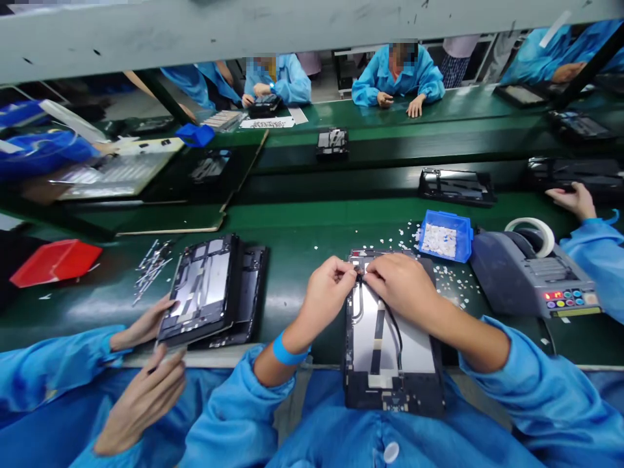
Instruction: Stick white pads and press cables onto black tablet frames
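Note:
An opened tablet-like device (414, 344) with a silver battery area and black frame lies before me, its near end jutting over the table edge. My left hand (324, 292) pinches at its far end, thumb and forefinger together on something too small to make out. Close beside it, my right hand (407, 283) has its fingers closed on the upper end of a thin black cable (397, 335). That cable runs down over the battery area to the near end. A flat dark strip (377, 338) lies alongside it. My fingertips hide the cable's far end.
At left, a co-worker's hands (146, 396) handle another opened device (202, 286) above a second one. A blue bin (446, 234) holds white bits, some scattered around it. Right stands a tape dispenser (531, 273). A red tray (56, 263) sits far left. Devices lie on the belt beyond.

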`<state>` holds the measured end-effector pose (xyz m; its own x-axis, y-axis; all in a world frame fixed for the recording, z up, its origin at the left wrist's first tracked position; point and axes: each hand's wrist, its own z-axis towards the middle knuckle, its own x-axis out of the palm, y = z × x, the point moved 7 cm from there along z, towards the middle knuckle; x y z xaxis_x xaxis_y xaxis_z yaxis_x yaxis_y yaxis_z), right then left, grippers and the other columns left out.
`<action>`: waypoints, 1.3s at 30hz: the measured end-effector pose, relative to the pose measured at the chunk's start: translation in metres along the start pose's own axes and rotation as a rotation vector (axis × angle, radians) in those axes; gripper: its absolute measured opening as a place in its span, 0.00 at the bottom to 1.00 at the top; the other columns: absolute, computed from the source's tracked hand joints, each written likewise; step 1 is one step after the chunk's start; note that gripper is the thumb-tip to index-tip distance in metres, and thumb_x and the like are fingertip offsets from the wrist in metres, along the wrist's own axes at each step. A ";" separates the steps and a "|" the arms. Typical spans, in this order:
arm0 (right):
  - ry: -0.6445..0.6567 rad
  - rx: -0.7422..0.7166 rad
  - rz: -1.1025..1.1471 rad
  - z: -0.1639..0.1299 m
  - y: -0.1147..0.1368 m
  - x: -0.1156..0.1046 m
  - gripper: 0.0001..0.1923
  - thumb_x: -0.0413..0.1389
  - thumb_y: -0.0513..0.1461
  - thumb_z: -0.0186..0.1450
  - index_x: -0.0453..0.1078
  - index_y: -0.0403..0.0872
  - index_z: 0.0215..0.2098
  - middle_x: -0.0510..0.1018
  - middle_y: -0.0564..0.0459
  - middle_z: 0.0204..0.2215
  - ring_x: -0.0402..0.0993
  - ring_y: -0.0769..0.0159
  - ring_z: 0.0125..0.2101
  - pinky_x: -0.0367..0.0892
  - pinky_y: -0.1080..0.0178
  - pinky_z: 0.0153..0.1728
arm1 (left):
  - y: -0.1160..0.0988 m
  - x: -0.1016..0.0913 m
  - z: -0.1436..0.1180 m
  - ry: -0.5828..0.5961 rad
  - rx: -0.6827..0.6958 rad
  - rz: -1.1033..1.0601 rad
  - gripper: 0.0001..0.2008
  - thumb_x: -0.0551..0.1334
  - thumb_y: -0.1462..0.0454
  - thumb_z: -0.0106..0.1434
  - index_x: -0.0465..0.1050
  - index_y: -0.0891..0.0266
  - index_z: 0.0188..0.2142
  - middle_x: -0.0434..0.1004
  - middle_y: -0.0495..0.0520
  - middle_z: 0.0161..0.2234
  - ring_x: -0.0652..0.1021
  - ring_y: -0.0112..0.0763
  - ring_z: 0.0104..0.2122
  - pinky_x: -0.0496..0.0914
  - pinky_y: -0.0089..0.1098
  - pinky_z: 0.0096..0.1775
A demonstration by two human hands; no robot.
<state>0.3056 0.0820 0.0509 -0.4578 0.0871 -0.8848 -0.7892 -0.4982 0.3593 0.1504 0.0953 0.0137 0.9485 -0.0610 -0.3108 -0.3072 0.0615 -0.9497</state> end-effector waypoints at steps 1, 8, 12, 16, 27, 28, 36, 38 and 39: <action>0.016 -0.010 -0.017 0.002 0.005 0.008 0.09 0.57 0.39 0.73 0.77 0.47 0.35 0.83 0.49 0.34 0.78 0.58 0.37 0.66 0.59 0.43 | -0.002 -0.001 -0.002 -0.010 0.015 0.026 0.05 0.62 0.62 0.64 0.74 0.61 0.33 0.81 0.51 0.32 0.79 0.31 0.32 0.72 0.29 0.35; -0.117 -0.058 -0.163 -0.002 0.011 0.008 0.14 0.53 0.38 0.74 0.75 0.45 0.32 0.79 0.47 0.29 0.75 0.57 0.33 0.65 0.57 0.39 | -0.016 -0.004 -0.013 -0.096 0.207 0.249 0.05 0.62 0.67 0.66 0.76 0.58 0.35 0.85 0.51 0.37 0.83 0.33 0.38 0.73 0.32 0.40; -0.164 -0.100 -0.135 -0.005 0.017 0.003 0.15 0.52 0.37 0.75 0.75 0.46 0.32 0.79 0.47 0.30 0.74 0.58 0.33 0.64 0.57 0.39 | -0.017 -0.004 -0.013 -0.106 0.225 0.259 0.05 0.62 0.67 0.65 0.76 0.58 0.34 0.85 0.50 0.35 0.83 0.33 0.36 0.73 0.30 0.37; -0.139 -0.086 -0.064 -0.002 0.015 0.008 0.11 0.54 0.36 0.74 0.75 0.45 0.34 0.80 0.48 0.31 0.75 0.58 0.34 0.64 0.58 0.40 | -0.019 -0.004 -0.014 -0.122 0.265 0.284 0.05 0.62 0.69 0.65 0.76 0.58 0.34 0.85 0.49 0.35 0.83 0.32 0.36 0.73 0.31 0.38; 0.136 0.137 0.318 0.016 -0.008 0.007 0.08 0.57 0.31 0.66 0.73 0.46 0.31 0.80 0.53 0.29 0.73 0.66 0.32 0.58 0.66 0.34 | -0.021 -0.003 -0.016 -0.097 0.311 0.344 0.05 0.61 0.69 0.65 0.75 0.58 0.35 0.85 0.50 0.36 0.83 0.33 0.37 0.74 0.31 0.39; 0.136 0.146 0.321 0.016 -0.008 0.006 0.08 0.57 0.31 0.66 0.73 0.47 0.30 0.80 0.54 0.29 0.73 0.67 0.31 0.58 0.66 0.34 | -0.022 -0.002 -0.016 -0.094 0.323 0.347 0.05 0.61 0.69 0.66 0.75 0.58 0.35 0.85 0.50 0.36 0.83 0.33 0.37 0.74 0.32 0.40; 0.113 0.121 0.157 0.022 -0.007 0.015 0.07 0.54 0.31 0.62 0.66 0.48 0.29 0.76 0.51 0.28 0.67 0.64 0.30 0.54 0.63 0.34 | -0.018 0.001 -0.014 -0.036 0.284 0.292 0.05 0.61 0.67 0.66 0.75 0.58 0.35 0.85 0.50 0.37 0.83 0.33 0.38 0.73 0.32 0.40; 0.065 0.150 0.144 0.021 -0.021 0.008 0.06 0.53 0.32 0.62 0.64 0.49 0.28 0.75 0.52 0.27 0.66 0.64 0.30 0.54 0.62 0.33 | -0.012 -0.001 -0.011 -0.045 0.197 0.238 0.05 0.61 0.66 0.65 0.76 0.58 0.35 0.84 0.49 0.35 0.82 0.32 0.36 0.72 0.31 0.38; 0.025 0.183 0.151 0.019 -0.031 0.002 0.06 0.52 0.33 0.62 0.63 0.49 0.28 0.74 0.52 0.27 0.66 0.64 0.29 0.54 0.62 0.32 | -0.008 -0.003 -0.009 -0.048 0.150 0.203 0.05 0.61 0.66 0.65 0.76 0.59 0.34 0.84 0.49 0.35 0.81 0.32 0.35 0.72 0.30 0.36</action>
<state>0.3211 0.1140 0.0440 -0.5677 0.0014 -0.8232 -0.7747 -0.3394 0.5336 0.1496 0.0864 0.0222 0.8721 0.0148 -0.4891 -0.4805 0.2152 -0.8502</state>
